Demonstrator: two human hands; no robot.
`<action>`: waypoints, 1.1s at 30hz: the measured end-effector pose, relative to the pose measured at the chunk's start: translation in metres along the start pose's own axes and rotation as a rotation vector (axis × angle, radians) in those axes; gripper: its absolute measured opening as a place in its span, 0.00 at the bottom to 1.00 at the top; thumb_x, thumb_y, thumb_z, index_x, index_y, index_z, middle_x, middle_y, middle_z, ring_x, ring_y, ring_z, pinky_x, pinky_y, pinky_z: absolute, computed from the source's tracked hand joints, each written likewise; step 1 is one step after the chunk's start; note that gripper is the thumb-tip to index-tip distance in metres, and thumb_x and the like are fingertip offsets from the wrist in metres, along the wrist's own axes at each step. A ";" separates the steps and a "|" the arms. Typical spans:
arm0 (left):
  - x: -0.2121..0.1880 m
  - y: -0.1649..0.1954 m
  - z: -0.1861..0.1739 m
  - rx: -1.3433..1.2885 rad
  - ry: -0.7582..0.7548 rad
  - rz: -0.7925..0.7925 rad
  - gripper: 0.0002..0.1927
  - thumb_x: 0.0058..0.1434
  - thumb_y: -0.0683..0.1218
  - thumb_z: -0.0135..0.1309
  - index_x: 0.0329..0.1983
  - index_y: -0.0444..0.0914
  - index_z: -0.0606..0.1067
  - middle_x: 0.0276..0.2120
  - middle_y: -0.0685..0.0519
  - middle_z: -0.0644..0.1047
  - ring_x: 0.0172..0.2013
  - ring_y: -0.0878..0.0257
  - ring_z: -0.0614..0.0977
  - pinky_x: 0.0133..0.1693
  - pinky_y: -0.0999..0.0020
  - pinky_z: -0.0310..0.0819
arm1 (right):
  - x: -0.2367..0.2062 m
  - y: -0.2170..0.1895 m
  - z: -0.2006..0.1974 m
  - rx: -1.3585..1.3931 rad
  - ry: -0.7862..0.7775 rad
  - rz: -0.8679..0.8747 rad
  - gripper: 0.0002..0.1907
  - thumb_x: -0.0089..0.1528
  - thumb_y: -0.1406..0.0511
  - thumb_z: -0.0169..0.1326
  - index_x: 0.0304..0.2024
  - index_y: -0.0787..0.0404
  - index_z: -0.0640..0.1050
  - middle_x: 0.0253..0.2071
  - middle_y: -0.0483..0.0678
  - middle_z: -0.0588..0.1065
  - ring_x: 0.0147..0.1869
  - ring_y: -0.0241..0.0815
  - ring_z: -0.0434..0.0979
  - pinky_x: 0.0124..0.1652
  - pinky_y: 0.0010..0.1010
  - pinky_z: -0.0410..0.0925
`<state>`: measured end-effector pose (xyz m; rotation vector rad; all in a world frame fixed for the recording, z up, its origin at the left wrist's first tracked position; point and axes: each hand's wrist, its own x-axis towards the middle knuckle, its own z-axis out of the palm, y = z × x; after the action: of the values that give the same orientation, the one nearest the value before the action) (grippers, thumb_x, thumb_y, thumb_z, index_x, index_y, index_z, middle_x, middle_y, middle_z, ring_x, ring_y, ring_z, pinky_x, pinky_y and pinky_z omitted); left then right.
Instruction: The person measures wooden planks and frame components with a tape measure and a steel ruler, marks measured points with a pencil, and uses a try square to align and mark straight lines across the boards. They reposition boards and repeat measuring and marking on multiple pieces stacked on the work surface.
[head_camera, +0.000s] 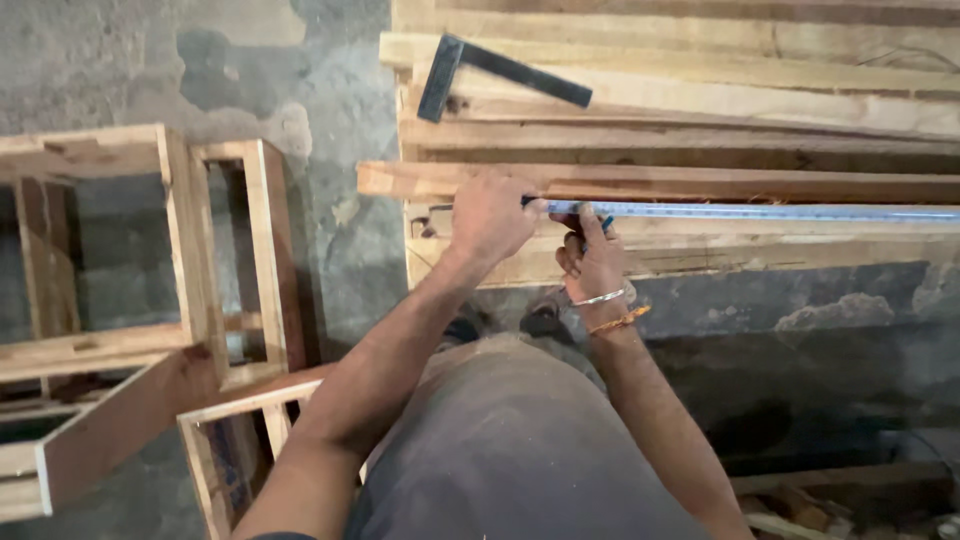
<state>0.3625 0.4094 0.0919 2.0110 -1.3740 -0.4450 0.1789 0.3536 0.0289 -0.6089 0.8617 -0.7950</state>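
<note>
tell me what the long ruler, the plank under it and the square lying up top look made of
Long ruler: looks like bare metal, silvery with a light sheen and fine graduations.
Plank: raw, unfinished wood, pale with visible grain and rough edges.
Try square: dark blade and stock, probably metal; the finish is too dim to tell.

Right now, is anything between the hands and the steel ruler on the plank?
Nothing visible. The left hand presses on the ruler near its end, and the right hand touches its edge with a pencil. The try square lies apart, on farther planks.
</note>
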 end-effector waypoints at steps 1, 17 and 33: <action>0.008 0.000 -0.001 0.038 -0.114 -0.087 0.11 0.55 0.53 0.57 0.34 0.45 0.85 0.34 0.45 0.82 0.40 0.45 0.83 0.43 0.48 0.77 | 0.004 -0.004 -0.002 0.025 0.007 0.015 0.13 0.71 0.57 0.52 0.38 0.59 0.76 0.41 0.54 0.80 0.17 0.30 0.54 0.18 0.25 0.50; 0.025 0.007 0.035 0.022 -0.003 0.064 0.11 0.50 0.52 0.56 0.31 0.46 0.85 0.33 0.49 0.84 0.36 0.47 0.84 0.39 0.50 0.77 | 0.035 -0.025 -0.053 0.145 0.269 -0.025 0.11 0.70 0.58 0.54 0.45 0.58 0.76 0.28 0.42 0.73 0.15 0.31 0.55 0.16 0.26 0.50; 0.020 -0.018 0.046 0.156 -0.110 -0.030 0.11 0.54 0.55 0.58 0.33 0.49 0.86 0.36 0.46 0.83 0.40 0.45 0.83 0.41 0.48 0.77 | 0.027 -0.017 -0.053 0.173 0.102 0.045 0.14 0.69 0.67 0.48 0.57 0.57 0.74 0.50 0.47 0.81 0.17 0.28 0.56 0.18 0.22 0.53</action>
<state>0.3550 0.3804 0.0482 2.1635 -1.4867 -0.4819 0.1397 0.3139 0.0028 -0.3978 0.8860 -0.8560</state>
